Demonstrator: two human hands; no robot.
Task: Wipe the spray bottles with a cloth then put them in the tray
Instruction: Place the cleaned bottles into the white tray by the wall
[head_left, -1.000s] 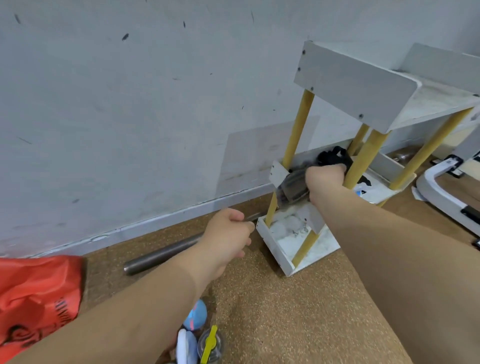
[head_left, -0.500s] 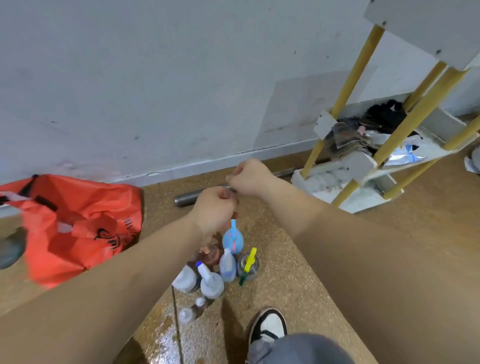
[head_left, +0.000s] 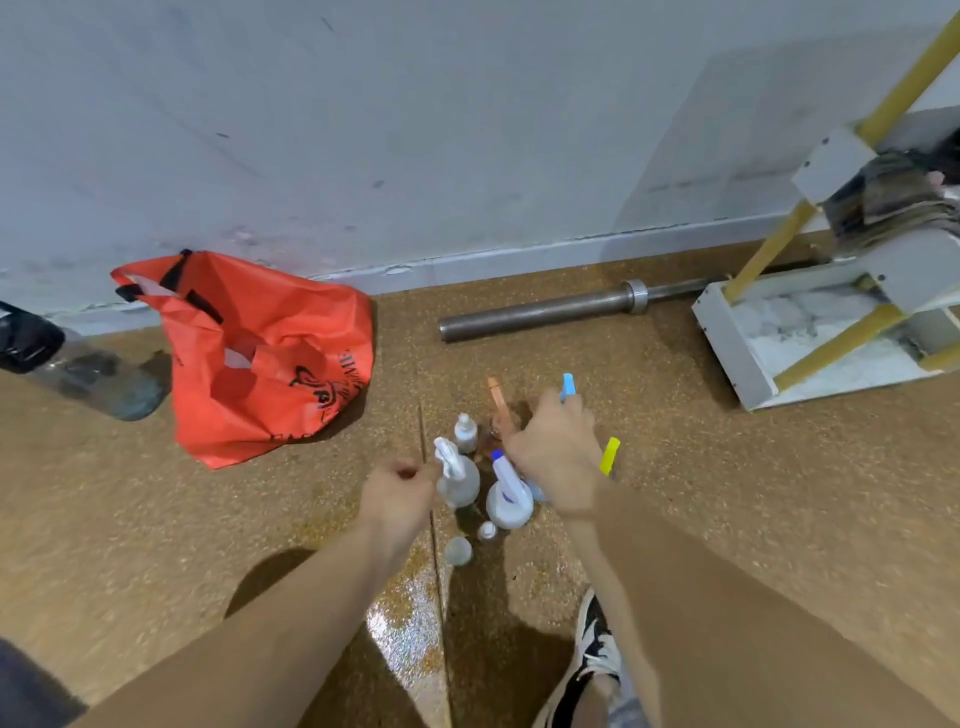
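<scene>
- On the speckled brown floor (head_left: 727, 493), in the middle of the head view, a cluster of spray bottles (head_left: 470, 486) stands upright, packed close together.
- At the near left of the cluster stands a clear bottle with a white trigger (head_left: 457, 478); just right of it is a white bottle with a blue-tipped trigger (head_left: 508, 501).
- Farther back are a small white-capped bottle (head_left: 466, 431) and a brown bottle with an orange trigger (head_left: 497, 410); a yellow trigger (head_left: 610, 455) shows at the right edge.
- The right hand (head_left: 556, 457) lies over the blue-trigger bottle (head_left: 567, 387), back to the camera, fingers bent down around it; whether they actually grip it cannot be told.
- The left hand (head_left: 397, 493) hangs just left of the clear bottle, curled into a loose fist, with nothing visible inside it.
- At the far right a white rack (head_left: 831, 161) with yellow posts stands by the wall; its bottom tray (head_left: 727, 343), well apart from the bottles, has a marbled floor.
- A folded dark cloth (head_left: 883, 202) sits on the rack's shelf above that tray.
- A metal bar (head_left: 540, 312) lies along the wall between rack and bottles.
- To the left lies an orange plastic bag (head_left: 270, 353), and beyond it a dark-capped clear bottle (head_left: 78, 369) on its side.
- Near the camera the floor has a wet, shiny patch (head_left: 410, 639); a black-and-white shoe (head_left: 597, 654) stands to its right.
</scene>
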